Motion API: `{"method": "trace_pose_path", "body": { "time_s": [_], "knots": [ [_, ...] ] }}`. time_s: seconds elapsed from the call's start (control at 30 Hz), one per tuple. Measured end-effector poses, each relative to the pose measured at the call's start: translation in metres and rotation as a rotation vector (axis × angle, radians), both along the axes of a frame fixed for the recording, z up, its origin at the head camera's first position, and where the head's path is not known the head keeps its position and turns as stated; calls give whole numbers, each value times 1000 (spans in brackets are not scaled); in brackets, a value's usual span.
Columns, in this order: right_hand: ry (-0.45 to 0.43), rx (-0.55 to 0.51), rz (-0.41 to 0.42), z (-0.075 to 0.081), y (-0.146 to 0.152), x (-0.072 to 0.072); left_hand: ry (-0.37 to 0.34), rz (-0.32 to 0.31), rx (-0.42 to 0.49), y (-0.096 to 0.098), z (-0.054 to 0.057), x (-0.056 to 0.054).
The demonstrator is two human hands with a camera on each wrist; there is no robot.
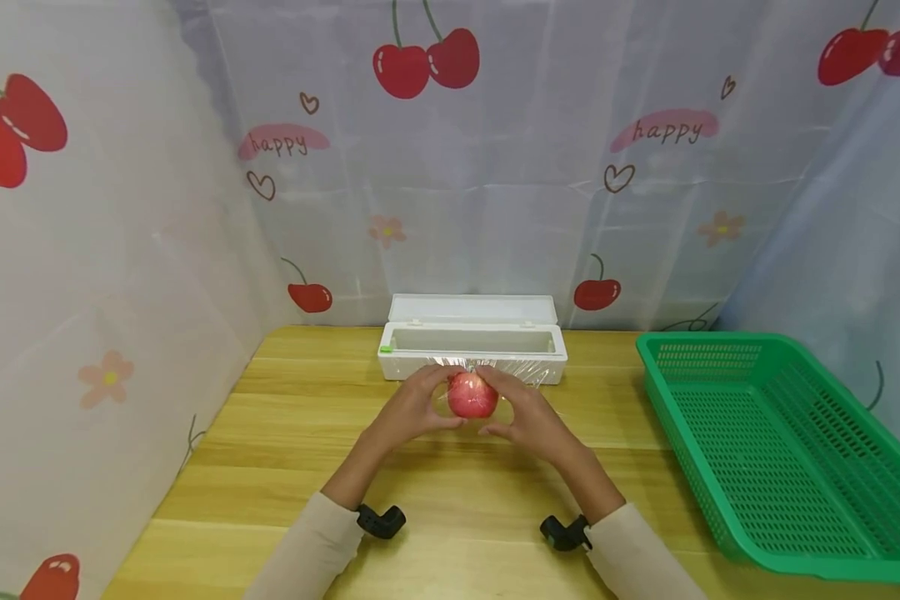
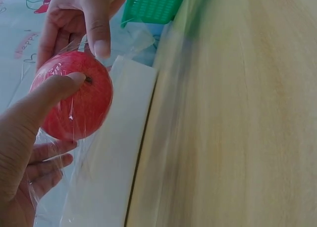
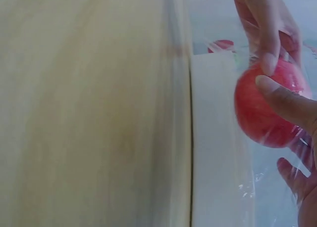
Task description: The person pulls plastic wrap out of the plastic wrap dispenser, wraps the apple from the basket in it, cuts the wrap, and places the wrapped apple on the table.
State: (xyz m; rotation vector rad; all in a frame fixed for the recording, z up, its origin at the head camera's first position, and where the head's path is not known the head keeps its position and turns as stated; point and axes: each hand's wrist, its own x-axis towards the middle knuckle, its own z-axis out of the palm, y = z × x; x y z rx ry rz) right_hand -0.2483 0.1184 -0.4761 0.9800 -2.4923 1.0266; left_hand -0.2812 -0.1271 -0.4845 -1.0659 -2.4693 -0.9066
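Note:
A red apple [image 1: 472, 395] is held up between both hands, over the wooden table and in front of the white wrap box. Clear plastic wrap [image 2: 72, 115] lies over its skin, creased and shiny, with loose film trailing past it. My left hand [image 1: 414, 406] holds one side; in the left wrist view its thumb [image 2: 59, 91] lies on the apple near the stem, fingers beyond. From the other side my right hand [image 1: 531, 419] grips it, its thumb [image 3: 287, 103] across the apple in the right wrist view. Fingers behind the fruit are partly hidden.
Behind the hands stands the long white wrap box [image 1: 397, 364] with its lid [image 1: 472, 309] raised and a green tab at its left end. A green plastic basket [image 1: 690, 467] sits on the table [image 1: 270, 467] at the right. Patterned curtains [image 1: 495, 208] enclose the table.

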Motion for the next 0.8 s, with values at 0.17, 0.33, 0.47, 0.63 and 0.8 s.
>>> {"method": "trace_pose_path", "body": {
  "time_s": [0.17,0.33,0.47,0.63,0.8],
  "knots": [
    [81,-53,-43,-9,-4,-3,-23,-19,23,0,1,-1],
    [146,-104,-41,-15,-7,-7,-34,-23,31,0,3,-1],
    [160,-152,-25,-15,-8,-8,-45,-38,37,0,6,-1],
    [129,-192,-10,-13,-8,-8,-73,-50,42,-2,7,0],
    [97,-198,-20,-11,-8,-5,-95,-3,-10,-8,9,2]
  ]
}}
